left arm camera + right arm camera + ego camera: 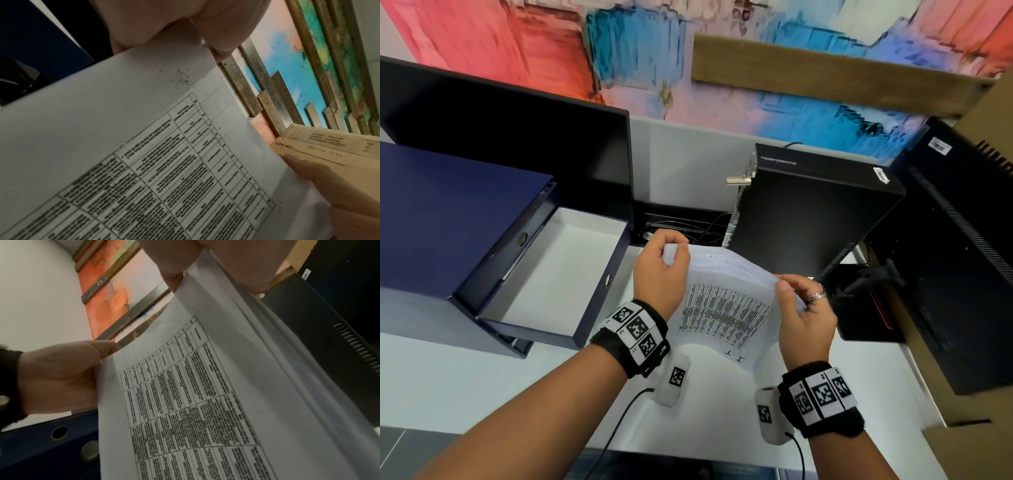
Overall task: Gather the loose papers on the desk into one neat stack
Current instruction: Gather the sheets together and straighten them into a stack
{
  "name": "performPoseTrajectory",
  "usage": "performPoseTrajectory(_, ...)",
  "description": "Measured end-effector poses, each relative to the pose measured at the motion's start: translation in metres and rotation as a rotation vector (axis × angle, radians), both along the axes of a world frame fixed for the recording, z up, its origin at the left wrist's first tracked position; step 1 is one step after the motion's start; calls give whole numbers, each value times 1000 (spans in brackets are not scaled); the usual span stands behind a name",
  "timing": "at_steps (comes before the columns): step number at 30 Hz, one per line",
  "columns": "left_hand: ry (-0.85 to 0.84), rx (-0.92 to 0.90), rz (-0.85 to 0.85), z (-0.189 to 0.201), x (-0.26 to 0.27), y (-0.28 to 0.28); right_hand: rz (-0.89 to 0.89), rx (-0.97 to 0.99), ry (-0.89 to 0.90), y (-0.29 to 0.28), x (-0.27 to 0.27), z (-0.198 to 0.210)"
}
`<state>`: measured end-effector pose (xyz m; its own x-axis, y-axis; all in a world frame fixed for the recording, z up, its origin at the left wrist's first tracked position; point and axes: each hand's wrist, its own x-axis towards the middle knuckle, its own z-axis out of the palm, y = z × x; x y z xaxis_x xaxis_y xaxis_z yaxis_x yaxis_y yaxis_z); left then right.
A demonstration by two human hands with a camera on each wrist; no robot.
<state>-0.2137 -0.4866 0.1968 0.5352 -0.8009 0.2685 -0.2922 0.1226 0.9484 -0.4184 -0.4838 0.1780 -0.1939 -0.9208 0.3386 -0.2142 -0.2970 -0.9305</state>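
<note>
A sheaf of white papers (pixel 726 305) printed with a dense table is held upright on the white desk (pixel 551 394), bottom edge near the desktop. My left hand (pixel 664 263) pinches the top left corner, thumb in front and fingers behind. My right hand (pixel 801 301), with a ring on one finger, pinches the top right edge. In the left wrist view the printed papers (pixel 144 154) fill the frame, with the left fingers (pixel 218 32) at the top corner. The right wrist view shows several sheet edges of the papers (pixel 205 394) fanned along the right side under the right fingers (pixel 246 269).
An open dark blue box file (pixel 544 274) with a white interior lies left of the papers. A black computer tower (pixel 815 212) stands just behind them, a black monitor (pixel 962 257) and cardboard box to the right. Another dark monitor (pixel 517 144) stands at the back left.
</note>
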Motion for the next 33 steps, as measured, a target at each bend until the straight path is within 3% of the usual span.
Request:
performPoseTrajectory(4,30,-1,-43,-2,4,1,65,71,61,0,-5,0)
performPoseTrajectory(9,-80,-87,-88,-8,7,9,33,20,204,-3,-9,2)
performPoseTrajectory(17,102,11,-2,-1,7,-4,101,-204,380,-6,-10,-4)
performPoseTrajectory(23,167,21,-16,2,2,-8,91,-202,417,-7,-14,-8)
performPoseTrajectory(33,43,36,-53,2,4,-7,99,-172,479,-5,-14,-2)
